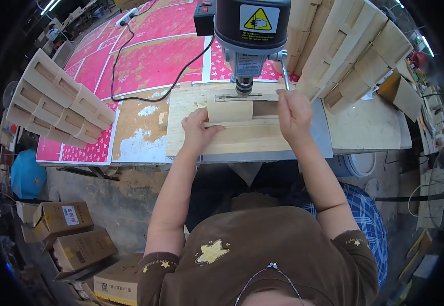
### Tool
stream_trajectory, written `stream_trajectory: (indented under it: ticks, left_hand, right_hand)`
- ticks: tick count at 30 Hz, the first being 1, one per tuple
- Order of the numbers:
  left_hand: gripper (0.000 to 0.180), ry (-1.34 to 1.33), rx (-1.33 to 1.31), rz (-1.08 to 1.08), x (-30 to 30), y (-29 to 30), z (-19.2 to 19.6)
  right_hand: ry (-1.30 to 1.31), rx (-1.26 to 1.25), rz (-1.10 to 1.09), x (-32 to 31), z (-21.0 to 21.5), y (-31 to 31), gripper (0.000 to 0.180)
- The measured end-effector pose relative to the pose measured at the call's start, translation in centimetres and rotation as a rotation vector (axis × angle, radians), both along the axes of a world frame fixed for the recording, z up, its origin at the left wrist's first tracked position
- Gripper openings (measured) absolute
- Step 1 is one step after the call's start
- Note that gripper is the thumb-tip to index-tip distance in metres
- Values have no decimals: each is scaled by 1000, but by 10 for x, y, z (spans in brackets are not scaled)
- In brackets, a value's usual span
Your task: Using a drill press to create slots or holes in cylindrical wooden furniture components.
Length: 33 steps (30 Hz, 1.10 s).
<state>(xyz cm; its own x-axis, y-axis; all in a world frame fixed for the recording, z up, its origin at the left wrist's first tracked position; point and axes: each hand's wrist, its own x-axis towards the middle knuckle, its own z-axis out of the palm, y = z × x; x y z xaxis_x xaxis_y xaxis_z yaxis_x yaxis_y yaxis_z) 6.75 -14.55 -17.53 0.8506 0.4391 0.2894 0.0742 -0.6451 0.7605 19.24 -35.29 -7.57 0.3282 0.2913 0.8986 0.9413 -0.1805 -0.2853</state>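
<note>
A pale wooden piece (229,111) lies on a wooden jig board (247,140), behind a raised strip. My left hand (199,130) grips the left end of the piece, its thumb lying along the strip. Above the piece hangs the chuck (244,86) of a bench drill press (251,30); whether the bit touches the wood is too small to tell. My right hand (295,115) is closed around the lower end of the press's metal feed lever (285,73), at the right of the jig.
Stacked pale wooden pieces with rectangular recesses stand at the left (61,102) and in taller stacks at the right (341,51). A black cable (168,93) crosses the pink table covering (155,56). Cardboard boxes (84,247) and a white bucket (360,164) stand below table height.
</note>
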Motion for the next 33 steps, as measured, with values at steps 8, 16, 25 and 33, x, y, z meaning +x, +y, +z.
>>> stream_trajectory:
  ticks: [8,16,25,33]
  left_hand:
    - [51,5,182,12,11,-25,5]
    - [61,-9,214,29,17,-31,0]
    - [55,-6,191,35,19,-32,2]
    - [37,-4,180,64,18,-36,6]
  right_hand:
    - [236,-167,-182,52,151,38,29]
    - [240,-228,-98,63,141,26,30]
    - [165,-22,22,-14,22,-1,4]
    - [-3,7,61,5,2,4,2]
